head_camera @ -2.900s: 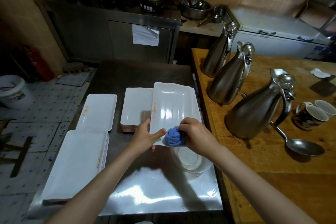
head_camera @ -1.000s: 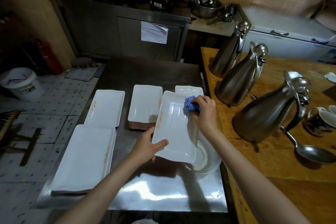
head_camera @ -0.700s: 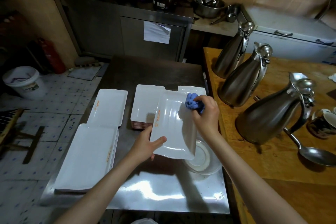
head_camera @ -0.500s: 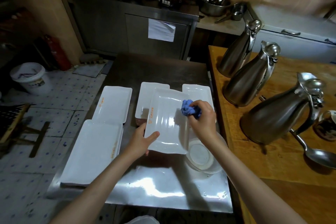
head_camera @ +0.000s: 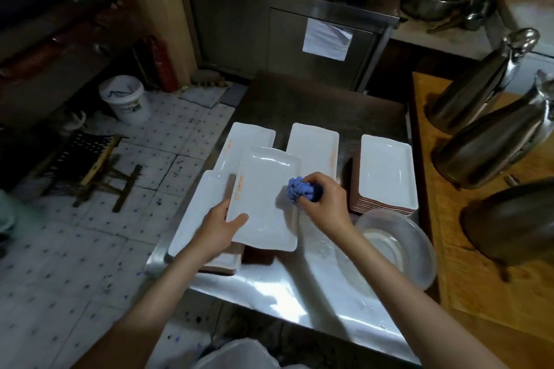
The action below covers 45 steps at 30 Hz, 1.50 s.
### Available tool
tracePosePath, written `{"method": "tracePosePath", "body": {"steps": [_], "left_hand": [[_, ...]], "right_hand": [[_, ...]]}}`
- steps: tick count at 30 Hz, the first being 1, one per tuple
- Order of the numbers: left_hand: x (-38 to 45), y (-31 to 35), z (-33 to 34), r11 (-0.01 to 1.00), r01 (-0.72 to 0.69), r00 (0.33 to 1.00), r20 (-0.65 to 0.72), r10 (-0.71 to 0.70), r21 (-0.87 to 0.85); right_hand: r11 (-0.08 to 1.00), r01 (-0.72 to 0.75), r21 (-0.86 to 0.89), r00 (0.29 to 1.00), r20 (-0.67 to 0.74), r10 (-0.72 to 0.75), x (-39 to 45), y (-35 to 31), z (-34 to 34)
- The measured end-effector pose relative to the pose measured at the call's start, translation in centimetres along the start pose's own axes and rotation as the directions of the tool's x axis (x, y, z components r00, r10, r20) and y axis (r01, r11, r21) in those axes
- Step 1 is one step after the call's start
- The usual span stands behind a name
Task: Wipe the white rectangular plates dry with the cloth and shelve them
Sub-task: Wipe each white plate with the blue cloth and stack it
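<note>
My left hand [head_camera: 218,228] grips the near left edge of a white rectangular plate [head_camera: 263,204], holding it above the steel table [head_camera: 299,284]. My right hand [head_camera: 323,201] holds a bunched blue cloth [head_camera: 296,190] against the plate's right side. Under the held plate lies a stack of white plates [head_camera: 195,213] at the near left. Further stacks sit at the far left [head_camera: 248,138], the middle [head_camera: 314,147] and the right [head_camera: 386,174].
A clear plastic bowl [head_camera: 398,246] lies on the table's near right. Steel thermos jugs [head_camera: 494,141] stand on the wooden counter [head_camera: 479,278] to the right. A white bucket [head_camera: 126,102] and a wooden stool [head_camera: 90,165] stand on the tiled floor at left.
The held plate has moved left, from over the right-hand stacks to over the near left stack. The cloth has slid from the plate's far corner toward its middle right.
</note>
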<state>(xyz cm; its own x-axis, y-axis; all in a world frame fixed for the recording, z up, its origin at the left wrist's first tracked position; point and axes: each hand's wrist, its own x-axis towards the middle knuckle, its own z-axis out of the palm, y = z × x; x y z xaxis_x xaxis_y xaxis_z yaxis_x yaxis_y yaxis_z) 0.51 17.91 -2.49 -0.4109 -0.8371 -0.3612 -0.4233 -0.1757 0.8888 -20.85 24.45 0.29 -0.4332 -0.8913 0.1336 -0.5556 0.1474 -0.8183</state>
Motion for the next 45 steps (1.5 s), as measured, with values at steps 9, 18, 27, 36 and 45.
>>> {"method": "tracePosePath", "body": {"steps": [9,18,27,36,45], "left_hand": [[-1.5,-3.1,-4.8,0.995,0.091,0.992,-0.095,-0.086,0.049],[-2.3,-4.4,-6.9,0.989,0.125,0.989,-0.092,-0.117,0.078],[-2.3,-4.8,-7.3,0.955,0.051,0.978,-0.208,0.011,0.293],[-2.3,-4.7,-7.1,0.772,0.125,0.944,-0.315,0.101,0.623],[-1.8,-5.7,-6.6,0.730,0.151,0.939,-0.327,0.104,0.667]], "right_hand": [[0.998,-0.024,0.061,0.996,0.092,0.019,0.2,-2.1,4.9],[0.994,-0.048,0.093,0.993,0.112,0.038,0.2,-3.2,7.3],[0.995,-0.061,0.077,0.994,0.093,0.054,0.1,-3.3,8.1],[0.994,-0.083,0.068,0.995,0.065,0.078,0.4,-3.5,7.5],[0.995,-0.096,0.038,0.993,0.067,0.093,1.0,-3.2,7.5]]}}
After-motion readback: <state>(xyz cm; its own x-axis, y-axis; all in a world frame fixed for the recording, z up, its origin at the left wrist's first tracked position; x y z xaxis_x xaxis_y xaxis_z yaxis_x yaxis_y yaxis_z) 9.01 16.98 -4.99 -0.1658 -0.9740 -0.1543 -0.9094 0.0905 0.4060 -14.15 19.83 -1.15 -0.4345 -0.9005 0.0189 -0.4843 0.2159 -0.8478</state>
